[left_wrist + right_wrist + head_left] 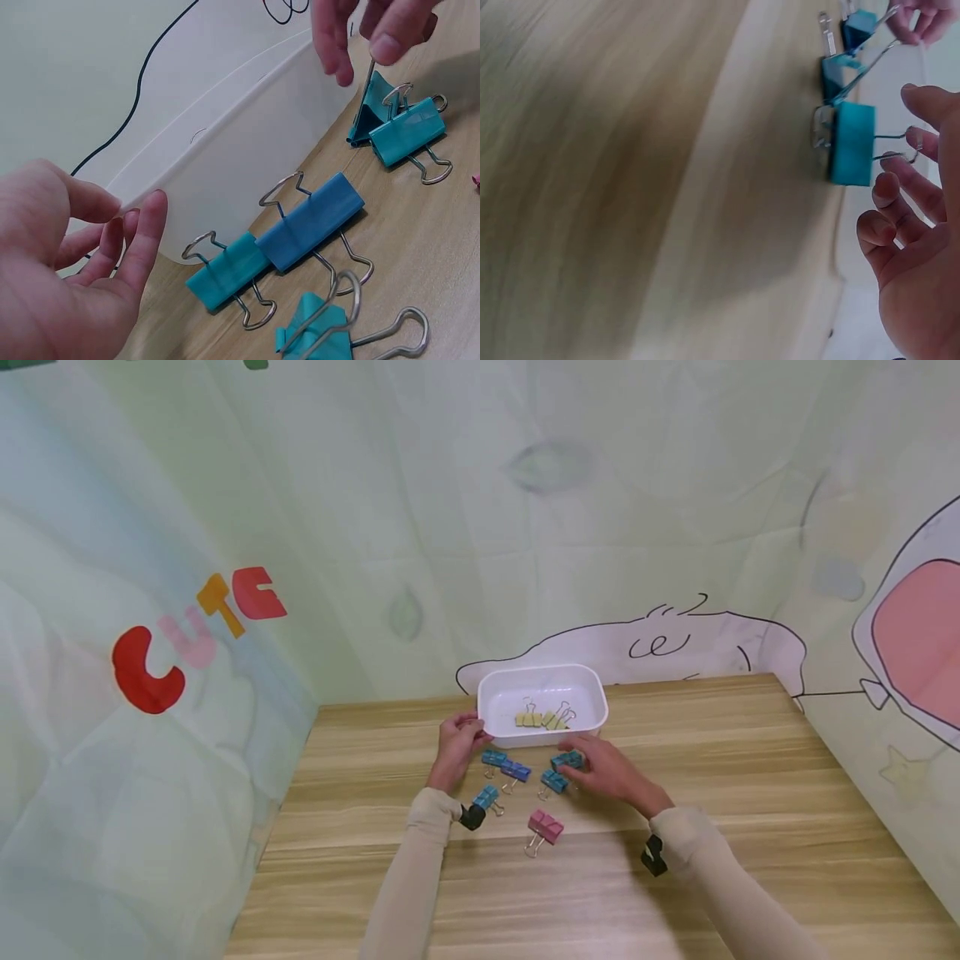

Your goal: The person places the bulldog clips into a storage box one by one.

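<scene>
My left hand (456, 750) pinches the near left rim of a white plastic box (525, 742) between thumb and fingers. Two yellow binder clips (528, 719) lie inside it. My right hand (609, 768) is over a teal binder clip (853, 142) close to the box's front wall. In the right wrist view its fingertips are at that clip's wire handle, with the thumb apart from the fingers; no firm grip shows. Another teal clip (554, 781) lies beside it. Between the hands are a blue binder clip (311, 221) and a teal one (229, 271), touching or nearly so.
Nearer the front of the wooden table (585, 910) lies a pink binder clip (545, 827). One more teal clip (485, 797) is next to my left wrist. A printed curtain (375, 568) stands behind the box and along both sides of the table.
</scene>
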`<state>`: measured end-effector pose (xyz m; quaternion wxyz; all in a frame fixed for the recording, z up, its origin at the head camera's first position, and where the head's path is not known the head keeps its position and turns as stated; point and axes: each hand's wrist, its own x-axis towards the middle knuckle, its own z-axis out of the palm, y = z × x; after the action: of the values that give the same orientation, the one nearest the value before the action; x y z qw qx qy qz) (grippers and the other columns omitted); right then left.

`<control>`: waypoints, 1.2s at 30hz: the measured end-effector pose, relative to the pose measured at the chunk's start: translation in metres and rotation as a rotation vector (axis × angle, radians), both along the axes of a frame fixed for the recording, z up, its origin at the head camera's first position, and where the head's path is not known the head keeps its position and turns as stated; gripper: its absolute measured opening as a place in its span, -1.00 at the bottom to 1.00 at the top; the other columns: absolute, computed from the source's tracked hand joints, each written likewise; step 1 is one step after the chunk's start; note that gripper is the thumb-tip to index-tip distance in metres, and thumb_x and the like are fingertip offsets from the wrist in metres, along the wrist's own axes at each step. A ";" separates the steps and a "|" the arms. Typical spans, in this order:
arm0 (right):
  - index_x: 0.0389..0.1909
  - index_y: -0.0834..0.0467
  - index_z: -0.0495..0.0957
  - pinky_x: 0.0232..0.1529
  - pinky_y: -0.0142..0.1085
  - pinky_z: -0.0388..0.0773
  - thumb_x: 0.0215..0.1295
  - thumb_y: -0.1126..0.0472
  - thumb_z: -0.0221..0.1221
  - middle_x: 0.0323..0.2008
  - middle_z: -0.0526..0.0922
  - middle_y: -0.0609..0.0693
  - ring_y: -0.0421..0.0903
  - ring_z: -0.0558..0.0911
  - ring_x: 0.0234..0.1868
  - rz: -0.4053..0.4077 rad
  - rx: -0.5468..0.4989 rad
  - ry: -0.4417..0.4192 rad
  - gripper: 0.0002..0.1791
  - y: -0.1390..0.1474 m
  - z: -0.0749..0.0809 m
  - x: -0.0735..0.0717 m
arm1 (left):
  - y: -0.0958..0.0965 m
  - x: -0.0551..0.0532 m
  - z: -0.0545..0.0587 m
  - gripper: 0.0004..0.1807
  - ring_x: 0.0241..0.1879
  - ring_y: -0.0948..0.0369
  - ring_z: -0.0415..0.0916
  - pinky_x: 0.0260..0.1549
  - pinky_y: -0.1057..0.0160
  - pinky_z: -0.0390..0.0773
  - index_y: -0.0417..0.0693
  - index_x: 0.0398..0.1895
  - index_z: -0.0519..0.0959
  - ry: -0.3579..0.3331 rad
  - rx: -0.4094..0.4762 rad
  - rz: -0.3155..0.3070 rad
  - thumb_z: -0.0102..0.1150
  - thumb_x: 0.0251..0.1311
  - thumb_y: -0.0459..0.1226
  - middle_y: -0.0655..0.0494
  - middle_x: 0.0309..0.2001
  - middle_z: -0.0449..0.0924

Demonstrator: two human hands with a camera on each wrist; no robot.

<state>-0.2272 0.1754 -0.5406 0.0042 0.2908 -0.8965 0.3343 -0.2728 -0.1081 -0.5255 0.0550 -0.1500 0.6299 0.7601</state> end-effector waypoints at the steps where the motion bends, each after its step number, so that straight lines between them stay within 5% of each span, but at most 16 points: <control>1: 0.17 0.25 0.60 0.10 0.01 0.67 0.38 0.13 0.36 0.13 0.66 0.13 0.03 0.64 0.01 0.003 0.004 0.000 -0.57 0.001 -0.003 -0.001 | 0.000 0.000 0.000 -0.56 -0.01 -0.10 0.63 -0.17 0.33 0.77 -0.47 0.34 0.37 0.001 -0.001 -0.001 0.08 0.47 -0.46 -0.45 0.20 0.44; 10: 0.18 0.26 0.61 0.22 0.08 0.61 0.31 0.31 0.35 0.15 0.65 0.19 0.13 0.62 0.12 0.006 0.018 -0.006 -0.58 0.006 -0.017 -0.007 | 0.000 0.001 -0.001 -0.56 -0.06 -0.08 0.64 -0.18 0.32 0.77 -0.50 0.33 0.36 0.022 0.006 0.003 0.08 0.45 -0.48 -0.48 0.18 0.43; 28: 0.13 0.23 0.65 0.24 0.13 0.59 0.32 0.33 0.34 0.17 0.62 0.20 0.18 0.61 0.15 -0.023 0.042 -0.011 -0.64 0.005 -0.022 -0.007 | 0.001 -0.001 -0.002 -0.56 -0.23 0.07 0.61 -0.27 0.37 0.76 -0.53 0.31 0.37 0.035 0.021 0.007 0.09 0.41 -0.51 -0.45 0.16 0.44; 36: 0.07 0.22 0.67 0.22 0.15 0.59 0.32 0.34 0.35 0.13 0.65 0.19 0.18 0.62 0.12 -0.021 0.027 -0.004 -0.69 0.007 -0.023 -0.007 | 0.002 0.001 -0.001 -0.56 -0.12 -0.06 0.62 -0.28 0.37 0.76 -0.53 0.30 0.37 0.031 0.015 0.009 0.09 0.41 -0.50 -0.47 0.19 0.43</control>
<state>-0.2338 0.1828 -0.5639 0.0020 0.2806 -0.9039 0.3228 -0.2722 -0.1065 -0.5270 0.0428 -0.1408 0.6240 0.7674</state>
